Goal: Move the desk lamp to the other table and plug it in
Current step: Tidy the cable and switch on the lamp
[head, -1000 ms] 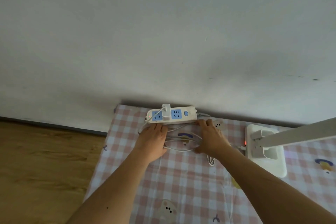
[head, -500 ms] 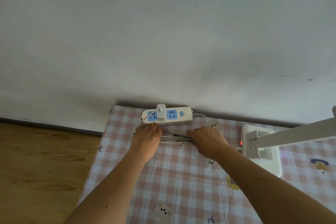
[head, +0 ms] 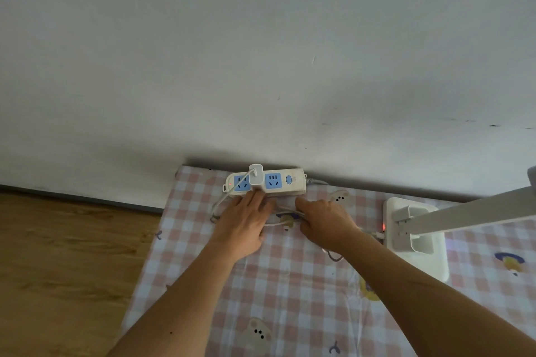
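**Lamp placed and plugged in; only the cord left to tidy**

The desk lamp [head: 414, 238] stands on the checked tablecloth [head: 290, 284] at about 3 o'clock from my hands, its arm reaching off the right edge of view. A small red light glows at the side of its base, where the cable enters, so I judge it has power. The power strip [head: 265, 182] lies against the wall at 12 o'clock, with a white adapter [head: 255, 174] seated between its two blue sockets and a red indicator lit at its left end.

My left hand [head: 243, 224] lies flat and open, fingertips touching the strip's near edge, holding nothing. My right hand [head: 324, 219] is curled over the loose white cord [head: 280, 219] just below the strip; whether it actually grips the cord I cannot tell, since the fingers hide it.

By my reckoning, the move and the plugging are done. What seems left is gathering the slack cord and letting go.
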`<act>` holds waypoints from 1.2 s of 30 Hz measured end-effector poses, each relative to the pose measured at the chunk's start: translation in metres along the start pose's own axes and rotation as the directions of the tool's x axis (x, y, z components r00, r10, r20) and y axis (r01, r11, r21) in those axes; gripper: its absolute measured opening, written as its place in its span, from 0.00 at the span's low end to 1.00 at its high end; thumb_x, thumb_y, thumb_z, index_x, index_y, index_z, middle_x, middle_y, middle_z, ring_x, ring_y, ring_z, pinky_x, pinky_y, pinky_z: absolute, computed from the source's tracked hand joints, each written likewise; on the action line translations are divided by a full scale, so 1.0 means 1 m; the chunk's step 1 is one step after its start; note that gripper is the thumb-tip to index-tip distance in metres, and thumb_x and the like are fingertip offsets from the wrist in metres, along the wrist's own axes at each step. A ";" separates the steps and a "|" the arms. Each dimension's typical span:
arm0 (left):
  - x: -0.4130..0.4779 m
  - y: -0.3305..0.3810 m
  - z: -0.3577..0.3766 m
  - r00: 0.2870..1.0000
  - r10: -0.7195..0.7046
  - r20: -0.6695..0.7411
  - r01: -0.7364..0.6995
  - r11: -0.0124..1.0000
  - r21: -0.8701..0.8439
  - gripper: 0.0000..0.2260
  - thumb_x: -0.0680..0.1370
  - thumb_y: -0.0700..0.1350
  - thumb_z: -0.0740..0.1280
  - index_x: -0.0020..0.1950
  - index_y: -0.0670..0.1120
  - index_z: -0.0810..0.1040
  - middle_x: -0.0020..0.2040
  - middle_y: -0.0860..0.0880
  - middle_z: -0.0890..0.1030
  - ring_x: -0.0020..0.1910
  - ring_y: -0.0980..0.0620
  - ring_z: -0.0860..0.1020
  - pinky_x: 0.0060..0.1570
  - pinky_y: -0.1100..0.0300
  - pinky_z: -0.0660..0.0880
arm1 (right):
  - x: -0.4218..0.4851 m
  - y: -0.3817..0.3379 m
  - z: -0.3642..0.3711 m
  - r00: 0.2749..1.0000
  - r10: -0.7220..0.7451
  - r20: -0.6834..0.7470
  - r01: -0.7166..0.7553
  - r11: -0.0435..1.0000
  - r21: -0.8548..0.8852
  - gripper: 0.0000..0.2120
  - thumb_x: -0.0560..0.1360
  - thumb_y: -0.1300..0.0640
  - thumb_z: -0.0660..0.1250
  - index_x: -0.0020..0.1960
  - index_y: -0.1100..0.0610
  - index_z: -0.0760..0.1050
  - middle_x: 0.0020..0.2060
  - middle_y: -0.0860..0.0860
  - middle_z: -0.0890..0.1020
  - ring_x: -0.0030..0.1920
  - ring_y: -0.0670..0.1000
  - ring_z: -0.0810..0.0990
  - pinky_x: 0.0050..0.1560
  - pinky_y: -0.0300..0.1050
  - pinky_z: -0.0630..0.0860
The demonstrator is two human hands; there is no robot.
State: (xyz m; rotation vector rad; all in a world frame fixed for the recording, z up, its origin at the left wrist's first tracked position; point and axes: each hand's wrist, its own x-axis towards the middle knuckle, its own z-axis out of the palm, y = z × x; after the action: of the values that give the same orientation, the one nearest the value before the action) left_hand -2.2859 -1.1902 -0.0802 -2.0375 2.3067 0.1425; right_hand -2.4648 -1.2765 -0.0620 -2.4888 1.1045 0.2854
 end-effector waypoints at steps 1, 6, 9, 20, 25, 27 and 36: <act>0.002 0.002 -0.002 1.000 -0.010 -0.005 0.010 1.000 -0.030 0.19 0.69 0.44 0.70 0.59 0.44 0.74 0.60 0.44 0.77 0.59 0.45 0.76 0.53 0.51 0.76 | 0.000 -0.001 -0.002 1.000 -0.005 -0.013 0.006 0.999 0.045 0.03 0.77 0.56 0.58 0.51 0.54 0.69 0.33 0.49 0.73 0.29 0.48 0.69 0.27 0.38 0.61; 0.010 0.001 -0.009 0.996 -0.079 0.030 0.080 0.997 -0.014 0.14 0.78 0.40 0.58 0.63 0.43 0.69 0.54 0.44 0.79 0.45 0.45 0.80 0.36 0.54 0.77 | -0.004 0.001 -0.008 0.998 0.056 -0.018 -0.054 0.995 0.083 0.10 0.76 0.60 0.59 0.56 0.50 0.69 0.42 0.52 0.81 0.39 0.54 0.79 0.36 0.46 0.76; 0.008 -0.002 -0.013 0.999 -0.007 0.035 0.007 1.000 0.025 0.11 0.78 0.40 0.62 0.59 0.43 0.72 0.43 0.46 0.81 0.32 0.47 0.79 0.27 0.57 0.75 | -0.007 0.002 -0.009 0.987 0.162 0.010 -0.162 0.987 -0.019 0.17 0.72 0.62 0.64 0.59 0.50 0.68 0.42 0.52 0.79 0.39 0.54 0.76 0.40 0.45 0.73; 0.000 -0.012 0.005 0.990 0.021 -0.139 0.002 0.987 0.161 0.20 0.74 0.61 0.64 0.51 0.44 0.77 0.48 0.45 0.83 0.44 0.46 0.82 0.40 0.53 0.78 | 0.002 0.001 0.005 0.995 -0.020 -0.100 -0.002 0.978 -0.208 0.33 0.71 0.44 0.70 0.69 0.52 0.60 0.65 0.55 0.72 0.63 0.57 0.70 0.65 0.54 0.69; -0.003 -0.014 0.009 0.979 0.006 -0.203 0.026 0.987 0.157 0.22 0.66 0.58 0.75 0.51 0.44 0.79 0.45 0.46 0.83 0.44 0.47 0.81 0.43 0.53 0.79 | -0.004 -0.009 0.014 0.962 -0.127 -0.240 0.064 0.965 -0.254 0.35 0.69 0.39 0.69 0.69 0.55 0.64 0.62 0.55 0.73 0.61 0.57 0.71 0.64 0.54 0.69; -0.005 -0.013 0.010 0.968 0.029 -0.248 0.008 0.989 0.146 0.26 0.66 0.59 0.74 0.56 0.43 0.78 0.50 0.45 0.82 0.48 0.46 0.81 0.47 0.52 0.79 | -0.003 -0.011 0.012 0.946 -0.178 -0.269 0.090 0.946 -0.310 0.29 0.71 0.42 0.69 0.66 0.56 0.68 0.61 0.55 0.74 0.60 0.56 0.72 0.61 0.52 0.70; -0.004 -0.005 0.003 0.965 0.058 -0.256 -0.040 0.996 0.074 0.31 0.65 0.61 0.74 0.61 0.44 0.77 0.57 0.43 0.80 0.54 0.45 0.80 0.52 0.50 0.78 | -0.004 -0.013 0.009 0.936 -0.020 -0.352 0.036 0.999 0.041 0.18 0.73 0.46 0.67 0.60 0.55 0.77 0.57 0.52 0.80 0.57 0.54 0.75 0.56 0.49 0.73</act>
State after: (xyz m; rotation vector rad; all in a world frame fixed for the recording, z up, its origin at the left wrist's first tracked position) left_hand -2.2802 -1.1867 -0.0832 -2.0759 2.4703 -0.2107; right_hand -2.4577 -1.2619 -0.0650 -2.5734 1.1910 -0.2034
